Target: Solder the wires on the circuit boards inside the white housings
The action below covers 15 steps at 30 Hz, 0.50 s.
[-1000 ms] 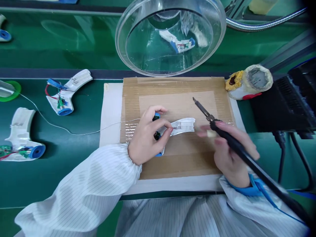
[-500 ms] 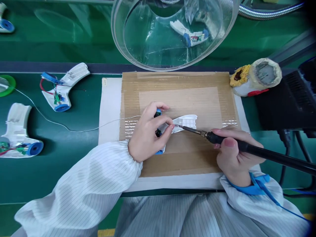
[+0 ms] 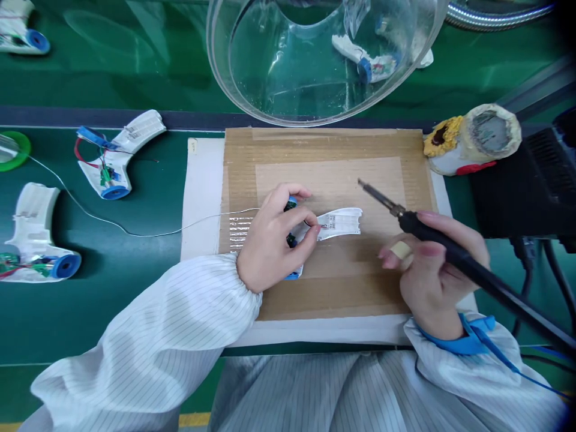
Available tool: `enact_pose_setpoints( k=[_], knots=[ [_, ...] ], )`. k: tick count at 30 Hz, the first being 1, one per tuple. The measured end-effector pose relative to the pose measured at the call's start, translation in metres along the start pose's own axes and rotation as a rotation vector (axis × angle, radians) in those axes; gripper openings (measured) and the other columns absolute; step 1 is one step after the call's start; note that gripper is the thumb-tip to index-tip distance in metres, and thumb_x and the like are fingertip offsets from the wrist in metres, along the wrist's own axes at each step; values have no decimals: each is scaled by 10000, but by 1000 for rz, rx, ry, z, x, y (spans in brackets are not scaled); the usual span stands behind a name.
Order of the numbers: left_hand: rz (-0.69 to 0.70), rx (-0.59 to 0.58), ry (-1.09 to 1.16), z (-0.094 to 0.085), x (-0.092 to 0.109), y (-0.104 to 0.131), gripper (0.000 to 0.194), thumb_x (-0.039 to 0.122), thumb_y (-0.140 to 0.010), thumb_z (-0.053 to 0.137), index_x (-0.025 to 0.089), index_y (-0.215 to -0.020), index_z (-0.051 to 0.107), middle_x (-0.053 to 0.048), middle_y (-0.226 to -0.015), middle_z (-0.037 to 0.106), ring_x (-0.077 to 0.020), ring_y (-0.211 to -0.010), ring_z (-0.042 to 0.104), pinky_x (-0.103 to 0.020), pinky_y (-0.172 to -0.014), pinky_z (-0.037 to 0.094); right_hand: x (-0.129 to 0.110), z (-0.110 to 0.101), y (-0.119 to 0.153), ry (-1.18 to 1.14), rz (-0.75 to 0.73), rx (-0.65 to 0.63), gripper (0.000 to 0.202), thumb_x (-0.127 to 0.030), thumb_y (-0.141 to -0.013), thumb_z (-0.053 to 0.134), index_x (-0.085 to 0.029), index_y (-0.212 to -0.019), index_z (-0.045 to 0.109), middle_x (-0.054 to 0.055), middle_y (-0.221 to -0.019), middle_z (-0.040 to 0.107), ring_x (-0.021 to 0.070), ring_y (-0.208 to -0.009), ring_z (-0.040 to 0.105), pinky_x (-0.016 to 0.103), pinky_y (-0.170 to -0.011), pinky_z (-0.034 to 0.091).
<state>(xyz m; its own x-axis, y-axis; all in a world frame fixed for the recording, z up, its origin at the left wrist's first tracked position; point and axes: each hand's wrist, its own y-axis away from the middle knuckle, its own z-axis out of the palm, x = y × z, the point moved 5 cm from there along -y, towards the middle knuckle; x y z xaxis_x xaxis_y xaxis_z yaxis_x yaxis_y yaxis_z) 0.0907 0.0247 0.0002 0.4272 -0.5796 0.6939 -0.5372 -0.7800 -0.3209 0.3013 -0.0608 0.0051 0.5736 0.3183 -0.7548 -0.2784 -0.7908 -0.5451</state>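
Observation:
My left hand point(image 3: 281, 240) lies over a white curved plastic housing point(image 3: 344, 222) and covers much of it. Its thumb and forefinger are pinched on a thin wire point(image 3: 324, 225) at the housing; a blue and green part of the piece shows beneath the palm. Solder wire point(image 3: 198, 227) runs from the left in under this hand, and its end is hidden. My right hand point(image 3: 434, 270) grips a soldering iron point(image 3: 423, 231) like a pen. The iron's tip points up and left, in the air away from the housing. A pale band wraps one right finger.
Cardboard point(image 3: 369, 300) lies under the work. Similar white housings point(image 3: 139, 132) with blue rings and wires rest at left, near a green solder spool point(image 3: 20, 150). A clear round lens or cover point(image 3: 292, 120) spans the top. A tip-cleaning pot point(image 3: 495, 135) and a black box point(image 3: 517, 186) stand right.
My right hand has lifted the soldering iron off the housing, its tip swinging up and away. My left hand keeps its pinch. The view has shifted slightly.

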Motion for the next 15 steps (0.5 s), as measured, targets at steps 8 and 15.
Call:
enact_pose_setpoints(
  k=[8,15],
  knots=[
    [-8,1,3,0,0,1,119,130,-950,609,175,-876,691,-141,-1244,588,-258,-1239,629,-451,-1093,517,0,33,-1,202,-125,-403,509,-106,-984,663,-326,-1434,576,31,-1311,779,198,-1184,764,308,-975,647],
    [46,-91,-55,-9,3,0,158,134,-988,591,184,-904,716,-156,-1324,600,-280,-1300,606,-476,-1091,533,-1,31,-1,240,-210,-364,599,-103,-964,701,-316,-1493,518,45,-1270,796,203,-1091,797,305,-921,665]
  ],
)
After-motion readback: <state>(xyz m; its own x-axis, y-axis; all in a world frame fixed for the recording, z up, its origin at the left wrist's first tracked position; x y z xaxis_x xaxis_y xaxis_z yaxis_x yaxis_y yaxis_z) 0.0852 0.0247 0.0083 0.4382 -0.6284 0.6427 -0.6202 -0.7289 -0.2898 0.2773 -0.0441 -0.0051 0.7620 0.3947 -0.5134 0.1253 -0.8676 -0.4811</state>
